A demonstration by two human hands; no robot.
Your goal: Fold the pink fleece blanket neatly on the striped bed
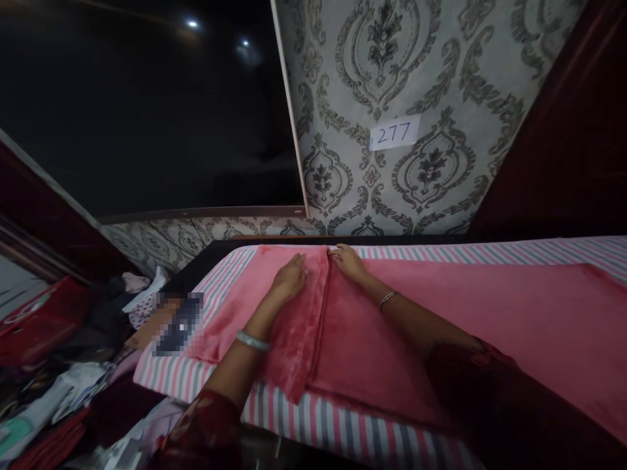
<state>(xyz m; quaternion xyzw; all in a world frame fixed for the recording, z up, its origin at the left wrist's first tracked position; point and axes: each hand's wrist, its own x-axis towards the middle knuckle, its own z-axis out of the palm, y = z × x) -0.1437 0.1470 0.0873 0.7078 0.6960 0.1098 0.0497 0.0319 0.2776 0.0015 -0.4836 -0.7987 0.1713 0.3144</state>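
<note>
Nearest the camera, two dark red sleeves lead onto the bed (313, 427), whose striped pink, grey and white sheet shows along its near edge. A pink fleece blanket (392, 339) lies spread over that sheet, and everything else is placed from it. A narrower flap of the blanket (294, 333) is folded over along its left part, running from the near edge of the bed towards the far edge.

The left hand (290, 277), with a pale bangle on its wrist, rests flat and open on this flap, fingers stretched out, grasping nothing. The right hand (349, 260), a thin bracelet on its wrist, lies just right of it at the far end of the fold line; its fingertips press on the blanket edge there, but whether they pinch the cloth cannot be told.

Left of the blanket, off the bed, lies a heap of mixed clothes (73, 385). Beyond the blanket's far edge rises a wall with grey ornamental wallpaper (426, 72), bearing a white label (394, 132) marked 277, and left of that a large dark pane (147, 111).
</note>
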